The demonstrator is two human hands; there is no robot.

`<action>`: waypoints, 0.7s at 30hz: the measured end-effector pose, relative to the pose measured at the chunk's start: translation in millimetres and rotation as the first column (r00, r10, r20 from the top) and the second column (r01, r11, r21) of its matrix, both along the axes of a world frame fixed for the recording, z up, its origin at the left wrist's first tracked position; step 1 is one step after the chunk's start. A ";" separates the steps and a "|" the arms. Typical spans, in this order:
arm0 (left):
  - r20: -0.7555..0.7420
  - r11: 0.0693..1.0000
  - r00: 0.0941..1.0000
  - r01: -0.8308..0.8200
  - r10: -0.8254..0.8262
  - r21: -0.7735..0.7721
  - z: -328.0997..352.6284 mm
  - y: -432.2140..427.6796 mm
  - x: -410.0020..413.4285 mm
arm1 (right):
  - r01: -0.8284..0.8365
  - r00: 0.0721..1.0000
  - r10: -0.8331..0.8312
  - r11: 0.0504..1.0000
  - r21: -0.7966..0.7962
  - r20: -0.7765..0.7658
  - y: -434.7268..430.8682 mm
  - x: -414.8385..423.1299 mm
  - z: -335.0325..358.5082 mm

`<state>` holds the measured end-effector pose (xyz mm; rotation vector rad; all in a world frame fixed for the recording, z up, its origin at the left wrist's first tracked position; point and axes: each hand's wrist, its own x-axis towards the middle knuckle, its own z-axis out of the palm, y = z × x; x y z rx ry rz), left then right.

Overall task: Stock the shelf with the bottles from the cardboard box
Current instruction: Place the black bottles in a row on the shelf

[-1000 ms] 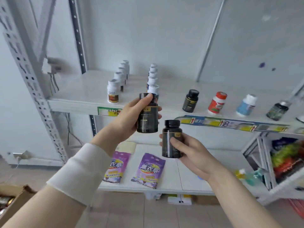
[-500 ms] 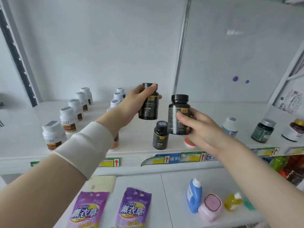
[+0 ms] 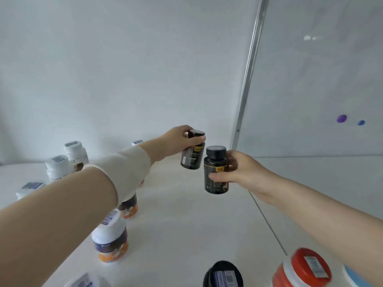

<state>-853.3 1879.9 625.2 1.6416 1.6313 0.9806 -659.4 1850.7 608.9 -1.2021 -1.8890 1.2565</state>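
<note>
Head view. Left hand (image 3: 176, 139) at centre frame, fingers curled round cap and shoulder of far dark bottle (image 3: 192, 160), low over white shelf (image 3: 186, 224) (touching or not: cannot tell). Right hand (image 3: 242, 172) just right of it, fingers and thumb wrapped round body of near dark bottle (image 3: 215, 162), upright, clear of shelf. Judgement: bottles small, rigid, probably light; glossy label likely slippery; mid-body hold steadier than cap hold.

Left forearm (image 3: 62, 214) carried one off-white fabric cuff (image 3: 124, 172), plain, smooth and close-fitting, seated just behind the wrist of the left grip (image 3: 178, 141); its near edge ran straight across the arm. Nearer than the cuff the arm was uncovered. Right forearm (image 3: 310, 204) was uncovered from the right grip (image 3: 244, 172) to the frame edge.
</note>
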 end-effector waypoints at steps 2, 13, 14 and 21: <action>-0.052 1.000 0.999 -0.006 0.004 -0.024 -8.7 19.3 -3.1 | 0.013 0.999 -0.013 1.000 -0.001 0.042 19.3 -11.4 -11.7; -0.348 0.996 0.937 -0.051 0.022 -0.074 -29.8 64.7 -10.3 | 0.019 0.984 -0.031 0.997 0.069 0.178 68.6 -46.6 -49.1; -0.348 0.996 0.937 -0.051 0.021 -0.078 -31.5 66.3 -10.9 | 0.013 0.984 -0.025 0.998 0.068 0.177 70.3 -48.5 -50.7; -0.334 0.996 0.943 -0.049 0.020 -0.079 -38.6 75.0 -15.0 | 0.000 0.978 -0.020 0.996 0.094 0.205 77.3 -56.9 -57.1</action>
